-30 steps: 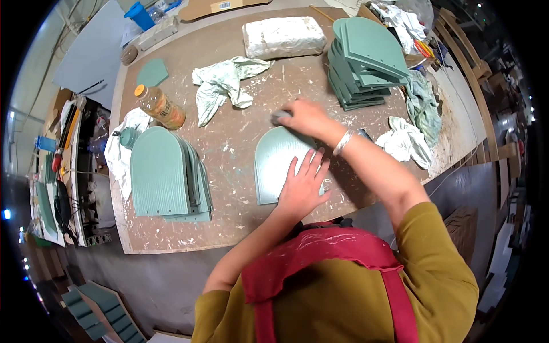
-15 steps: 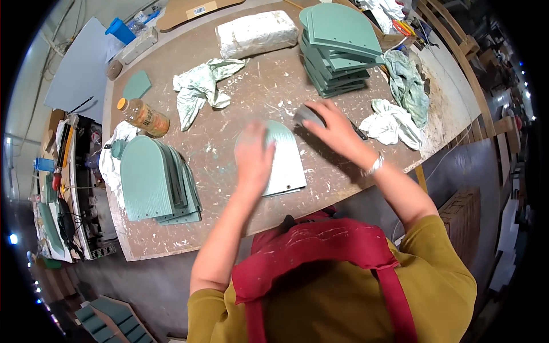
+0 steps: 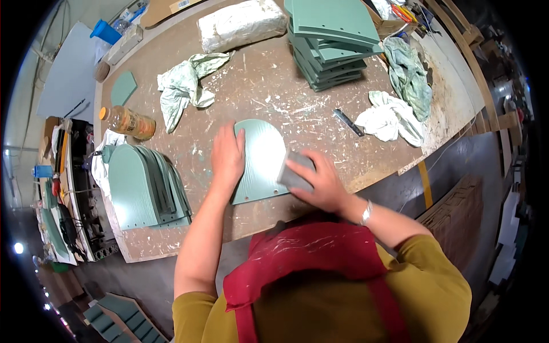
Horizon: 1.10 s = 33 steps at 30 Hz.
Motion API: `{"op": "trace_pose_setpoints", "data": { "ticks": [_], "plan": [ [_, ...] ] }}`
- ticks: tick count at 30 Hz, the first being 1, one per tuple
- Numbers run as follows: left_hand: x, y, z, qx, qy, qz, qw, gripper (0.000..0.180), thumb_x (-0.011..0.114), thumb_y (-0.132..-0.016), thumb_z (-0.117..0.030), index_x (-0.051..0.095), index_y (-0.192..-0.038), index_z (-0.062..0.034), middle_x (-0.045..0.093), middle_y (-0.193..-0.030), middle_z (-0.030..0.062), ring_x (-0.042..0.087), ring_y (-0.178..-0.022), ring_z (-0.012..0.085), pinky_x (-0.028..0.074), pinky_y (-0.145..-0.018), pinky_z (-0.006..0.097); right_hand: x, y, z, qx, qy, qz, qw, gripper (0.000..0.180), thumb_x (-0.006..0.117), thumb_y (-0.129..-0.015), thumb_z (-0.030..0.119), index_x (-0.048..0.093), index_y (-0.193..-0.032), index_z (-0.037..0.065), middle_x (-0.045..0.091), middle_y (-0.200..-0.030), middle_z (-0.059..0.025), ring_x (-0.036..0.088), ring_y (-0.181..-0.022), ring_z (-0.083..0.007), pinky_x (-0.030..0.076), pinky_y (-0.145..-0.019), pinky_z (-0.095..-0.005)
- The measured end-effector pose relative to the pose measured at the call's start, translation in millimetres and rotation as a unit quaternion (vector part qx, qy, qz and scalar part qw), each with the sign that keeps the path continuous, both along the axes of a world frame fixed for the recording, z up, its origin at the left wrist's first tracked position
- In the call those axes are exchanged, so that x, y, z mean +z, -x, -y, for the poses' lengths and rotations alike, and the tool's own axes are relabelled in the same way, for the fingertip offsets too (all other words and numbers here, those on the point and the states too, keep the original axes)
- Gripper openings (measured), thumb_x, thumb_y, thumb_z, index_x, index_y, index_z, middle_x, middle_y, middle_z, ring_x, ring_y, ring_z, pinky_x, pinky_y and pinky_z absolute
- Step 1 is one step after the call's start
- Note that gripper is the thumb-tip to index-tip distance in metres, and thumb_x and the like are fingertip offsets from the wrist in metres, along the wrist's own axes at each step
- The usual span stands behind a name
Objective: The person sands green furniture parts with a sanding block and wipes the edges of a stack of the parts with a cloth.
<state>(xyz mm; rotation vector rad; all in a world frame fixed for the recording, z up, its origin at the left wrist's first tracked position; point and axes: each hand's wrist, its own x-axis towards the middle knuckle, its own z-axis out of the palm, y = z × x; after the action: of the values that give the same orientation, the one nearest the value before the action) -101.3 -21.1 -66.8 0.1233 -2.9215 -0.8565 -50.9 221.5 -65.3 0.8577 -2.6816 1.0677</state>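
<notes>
Compared with half a second ago, the right hand (image 3: 320, 180) has drawn the grey sanding block (image 3: 294, 171) from the far edge of the arched green panel (image 3: 260, 160) toward its near right edge, and the left hand (image 3: 227, 155) has slid to the panel's left side. Left hand: open, palm flat, pinning the panel to the workbench (image 3: 274, 97). Right hand: fingers closed around the block, which touches the panel. The panel lies flat near the bench's front edge, arch pointing away. Good practice, as a judgement: keep the block flat, press evenly, and hold the panel firmly so it cannot skid. Left of the panel, a fanned pile of similar panels (image 3: 143, 186); beyond that pile, a plastic bottle (image 3: 127, 121) on its side, holding amber liquid. Beyond the panel, a tall stack of panels (image 3: 331, 40) and a wrapped white bundle (image 3: 240, 24), contents not visible.
</notes>
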Motion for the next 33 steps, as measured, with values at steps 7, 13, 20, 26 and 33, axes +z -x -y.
{"op": "trace_pose_setpoints", "data": {
  "ticks": [7, 13, 20, 26, 33],
  "plan": [
    [-2.2, 7.8, -9.2, -0.025, -0.002, 0.002, 1.000, 0.037, 0.043, -0.103, -0.029, 0.052, -0.129, -0.0048, 0.059, -0.120, 0.0209, 0.055, -0.113, 0.0416, 0.044, -0.093, 0.049, 5.7, 113.2, 54.7, -0.054, 0.016, 0.071, 0.996, 0.052, 0.067, -0.087, 0.039, 0.059, -0.132, 0.013, 0.053, -0.127, -0.0199, 0.050, -0.120, -0.0392, 0.037, -0.104, -0.0467],
    [0.6, 3.7, -1.9, 0.027, -0.032, 0.025, 0.999, 0.049, 0.042, -0.101, -0.019, 0.034, -0.147, -0.0034, 0.059, -0.124, 0.0275, 0.056, -0.112, 0.0454, 0.045, -0.094, 0.051, 4.5, 71.9, 27.0, -0.079, 0.114, 0.131, 0.982, 0.044, 0.071, -0.084, 0.034, 0.066, -0.123, 0.013, 0.059, -0.114, -0.0201, 0.059, -0.105, -0.0388, 0.048, -0.091, -0.0444],
    [4.5, 8.4, -9.3, 0.019, -0.041, 0.037, 0.998, 0.054, 0.041, -0.102, -0.020, 0.026, -0.152, -0.0043, 0.059, -0.126, 0.0286, 0.057, -0.114, 0.0465, 0.045, -0.095, 0.048, 36.5, 132.3, 83.1, 0.001, -0.065, 0.191, 0.979, 0.047, 0.063, -0.090, 0.043, 0.065, -0.128, 0.015, 0.056, -0.125, -0.0232, 0.056, -0.115, -0.0404, 0.043, -0.102, -0.0458],
    [-8.5, 0.0, 1.2, 0.016, -0.017, -0.060, 0.998, 0.063, 0.056, -0.095, -0.021, 0.030, -0.151, -0.0063, 0.040, -0.147, 0.0253, 0.040, -0.135, 0.0405, 0.033, -0.109, 0.053, 26.6, 67.6, 12.5, -0.036, -0.004, 0.087, 0.996, 0.047, 0.067, -0.089, 0.038, 0.064, -0.128, 0.013, 0.056, -0.127, -0.0204, 0.055, -0.119, -0.0390, 0.045, -0.100, -0.0436],
    [27.2, -90.9, -44.9, -0.217, 0.136, 0.007, 0.967, 0.098, 0.078, -0.071, -0.053, 0.037, -0.149, -0.0101, 0.025, -0.159, 0.0193, 0.025, -0.144, 0.0446, 0.019, -0.113, 0.065, 19.3, 33.5, -68.9, -0.068, 0.163, 0.202, 0.963, 0.044, 0.069, -0.091, 0.025, 0.061, -0.128, 0.004, 0.059, -0.123, -0.0150, 0.059, -0.113, -0.0264, 0.045, -0.098, -0.0343]
  ]
}}
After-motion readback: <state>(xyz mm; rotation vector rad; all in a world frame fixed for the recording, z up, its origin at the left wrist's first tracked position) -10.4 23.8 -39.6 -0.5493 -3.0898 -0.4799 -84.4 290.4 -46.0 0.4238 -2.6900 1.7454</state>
